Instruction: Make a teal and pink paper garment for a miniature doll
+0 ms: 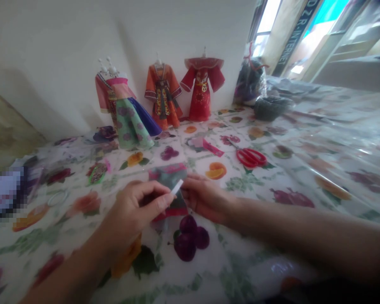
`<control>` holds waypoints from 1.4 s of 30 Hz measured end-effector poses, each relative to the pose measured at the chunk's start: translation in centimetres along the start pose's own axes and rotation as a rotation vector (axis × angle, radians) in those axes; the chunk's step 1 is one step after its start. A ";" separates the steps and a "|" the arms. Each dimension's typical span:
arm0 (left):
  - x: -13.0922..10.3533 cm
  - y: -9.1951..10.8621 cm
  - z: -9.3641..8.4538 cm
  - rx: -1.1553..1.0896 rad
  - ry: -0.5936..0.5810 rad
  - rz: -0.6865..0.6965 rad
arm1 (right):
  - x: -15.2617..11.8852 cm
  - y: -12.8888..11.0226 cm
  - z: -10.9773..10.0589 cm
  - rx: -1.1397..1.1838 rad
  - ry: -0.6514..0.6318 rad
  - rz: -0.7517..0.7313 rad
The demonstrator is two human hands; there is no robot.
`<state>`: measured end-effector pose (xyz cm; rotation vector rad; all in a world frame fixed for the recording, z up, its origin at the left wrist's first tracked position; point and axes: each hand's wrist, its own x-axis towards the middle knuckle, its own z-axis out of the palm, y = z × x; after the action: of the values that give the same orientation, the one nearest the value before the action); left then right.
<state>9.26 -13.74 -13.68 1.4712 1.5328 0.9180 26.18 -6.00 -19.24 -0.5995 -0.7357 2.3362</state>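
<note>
One white strip (177, 187) above a fabric piece (169, 172)

The white strip is between the two hands, over the fabric piece. The left hand (137, 204) pinches its near end between thumb and forefinger. The right hand (207, 196) has its fingers curled, close together, at the strip's far end — whether they grip it cannot be told. The fabric piece, grey with pink edges, lies beneath and just beyond both hands on the fruit-patterned tablecloth (237, 276).

Beyond the right hand: a pink scrap (213, 147). Beyond it and farther right: red-handled scissors (251, 157), blades directed away from the hands. Left of and beyond the left hand: a green-edged packet (98, 173).

Farther out, against the wall (177, 25), garments stand upright — a green-skirted garment (131, 122) beyond the left hand, an orange robe (163, 95) straight beyond the hands, a red robe (200, 99) beyond the right hand. Right of these: a dark bowl (270, 109) and a tied plastic bag (251, 80).
</note>
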 end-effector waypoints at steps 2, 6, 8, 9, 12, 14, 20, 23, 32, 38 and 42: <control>0.2 0.0 0.3 -0.043 -0.003 -0.052 | 0.0 0.0 -0.1 -0.005 -0.007 0.023; 0.4 -0.2 0.2 -0.016 -0.012 -0.018 | -0.1 -0.4 -0.2 0.020 -0.032 0.151; 0.4 -0.3 0.0 0.001 -0.016 -0.005 | -0.1 -0.6 -0.1 0.026 -0.035 0.196; 0.4 -0.4 -0.1 0.017 -0.023 0.003 | -0.1 -0.7 -0.1 0.021 -0.036 0.205; 0.4 -0.5 -0.1 0.041 -0.060 0.029 | -0.1 -0.7 -0.1 -0.011 -0.054 0.219; 0.3 -0.5 -0.1 0.015 -0.093 0.032 | -0.1 -0.6 -0.3 -0.033 -0.063 0.238; -0.2 0.2 -0.4 -0.079 -0.082 0.058 | -0.4 -0.8 -0.3 -0.104 -0.142 0.256; -0.9 0.8 -0.9 -0.133 0.076 0.140 | -0.6 -1.5 0.8 -0.135 -0.030 -0.150; 0.1 -0.3 0.2 -0.007 0.022 0.113 | 0.2 -0.1 0.2 -0.224 0.011 -0.240; 1.0 -1.4 0.6 -0.026 0.047 0.055 | 0.2 -0.2 0.1 -0.102 0.009 -0.127; 1.2 -1.9 0.5 -0.051 0.043 0.008 | 0.3 -0.6 0.4 -0.052 0.055 -0.108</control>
<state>8.94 -12.67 -15.65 1.4307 1.5248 0.9915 26.02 -5.48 -18.64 -0.6279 -0.7859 2.1993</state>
